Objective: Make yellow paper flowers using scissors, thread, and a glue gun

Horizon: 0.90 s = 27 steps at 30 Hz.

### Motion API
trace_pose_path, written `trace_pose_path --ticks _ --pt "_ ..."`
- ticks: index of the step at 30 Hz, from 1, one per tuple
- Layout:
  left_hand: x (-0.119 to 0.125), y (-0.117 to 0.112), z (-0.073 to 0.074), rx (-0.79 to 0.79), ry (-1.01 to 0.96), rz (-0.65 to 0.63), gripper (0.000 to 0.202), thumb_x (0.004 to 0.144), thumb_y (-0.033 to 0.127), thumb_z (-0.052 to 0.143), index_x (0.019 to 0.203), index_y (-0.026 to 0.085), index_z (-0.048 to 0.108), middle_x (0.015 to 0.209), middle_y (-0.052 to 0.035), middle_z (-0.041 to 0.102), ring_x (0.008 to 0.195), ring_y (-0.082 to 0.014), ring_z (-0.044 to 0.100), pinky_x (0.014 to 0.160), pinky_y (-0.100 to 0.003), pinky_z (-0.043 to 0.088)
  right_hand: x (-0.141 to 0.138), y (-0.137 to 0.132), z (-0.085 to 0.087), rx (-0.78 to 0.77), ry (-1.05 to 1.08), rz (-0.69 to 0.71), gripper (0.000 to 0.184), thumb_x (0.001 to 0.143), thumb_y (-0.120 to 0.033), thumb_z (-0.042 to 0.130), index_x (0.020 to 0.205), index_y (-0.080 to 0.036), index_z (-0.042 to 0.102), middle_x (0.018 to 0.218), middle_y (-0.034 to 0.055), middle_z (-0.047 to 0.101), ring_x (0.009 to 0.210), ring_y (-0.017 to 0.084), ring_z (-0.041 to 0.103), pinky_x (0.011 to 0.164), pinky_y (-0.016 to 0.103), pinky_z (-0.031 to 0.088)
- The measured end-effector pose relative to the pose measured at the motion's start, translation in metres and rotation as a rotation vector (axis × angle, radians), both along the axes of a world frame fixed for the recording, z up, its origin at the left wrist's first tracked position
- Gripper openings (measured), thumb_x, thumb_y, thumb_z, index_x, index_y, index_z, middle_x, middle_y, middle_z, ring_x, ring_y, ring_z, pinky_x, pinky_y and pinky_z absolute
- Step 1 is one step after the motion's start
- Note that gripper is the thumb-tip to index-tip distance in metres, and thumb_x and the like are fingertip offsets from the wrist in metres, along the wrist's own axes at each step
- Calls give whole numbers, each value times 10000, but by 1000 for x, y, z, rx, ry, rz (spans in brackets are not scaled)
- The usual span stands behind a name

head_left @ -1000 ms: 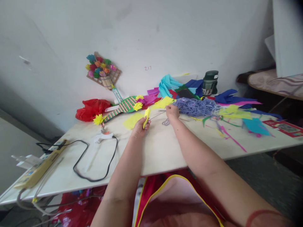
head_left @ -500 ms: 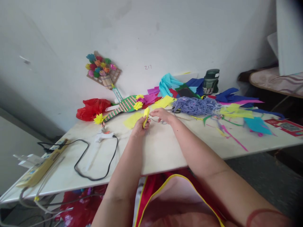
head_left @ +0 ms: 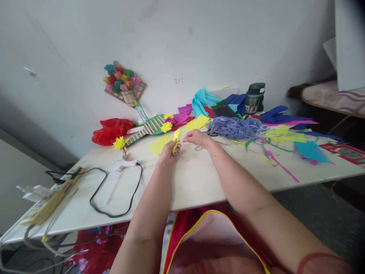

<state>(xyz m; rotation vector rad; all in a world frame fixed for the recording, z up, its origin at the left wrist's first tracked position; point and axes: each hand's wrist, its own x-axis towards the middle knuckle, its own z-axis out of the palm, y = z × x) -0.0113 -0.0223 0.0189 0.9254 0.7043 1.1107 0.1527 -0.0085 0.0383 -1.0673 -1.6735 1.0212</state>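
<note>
A folded piece of yellow crepe paper (head_left: 177, 137) stands upright in my left hand (head_left: 170, 149), pinched between thumb and fingers. Just to its right, my right hand (head_left: 196, 137) has thumb and fingertips closed on a thin purple-grey string (head_left: 198, 148), whose loose part curls on the table below. The string runs toward the yellow paper; its far end is hidden at my left fingers. Behind my left hand a flat yellow paper sheet (head_left: 158, 145) lies on the table. A green pipa-shaped craft (head_left: 154, 126) with yellow and pink paper flowers lies beyond it.
A tangled purple string bundle (head_left: 236, 127) and coloured paper scraps (head_left: 309, 151) lie to the right, with a dark green bottle (head_left: 254, 99) behind. At left are a glue gun (head_left: 125, 164) with its black cord, a power strip (head_left: 53, 198) and red plastic (head_left: 111, 131).
My right hand's fingers have closed from a looser pose into a pinch on the string, near the yellow paper. My left hand keeps its hold almost unmoved.
</note>
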Motion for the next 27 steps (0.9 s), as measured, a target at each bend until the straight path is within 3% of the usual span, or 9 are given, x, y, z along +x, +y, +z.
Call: trace_pose_path --ticks 5,11,27 --pt "-1 2 -3 51 55 -21 260 676 282 669 765 146 466 551 19 493 346 3 266 336 -131 117 -2 3 2 156 -16 -13 147 599 -275 638 611 -129 657 540 -36 571 535 74 459 553 201 349" --pt "-1 2 -4 38 101 -40 270 650 272 684 749 147 467 534 24 478 343 1 256 340 -142 101 -9 5 0 316 -179 -132 111 646 -243 616 647 -158 687 599 -18 625 595 94 522 567 190 350" --pt "-1 -1 -1 11 163 -155 306 689 331 668 793 142 450 494 62 419 321 11 211 345 -129 78 -7 -1 4 410 -451 -358 171 738 -307 580 794 -201 701 713 0 679 635 118 549 571 213 337"
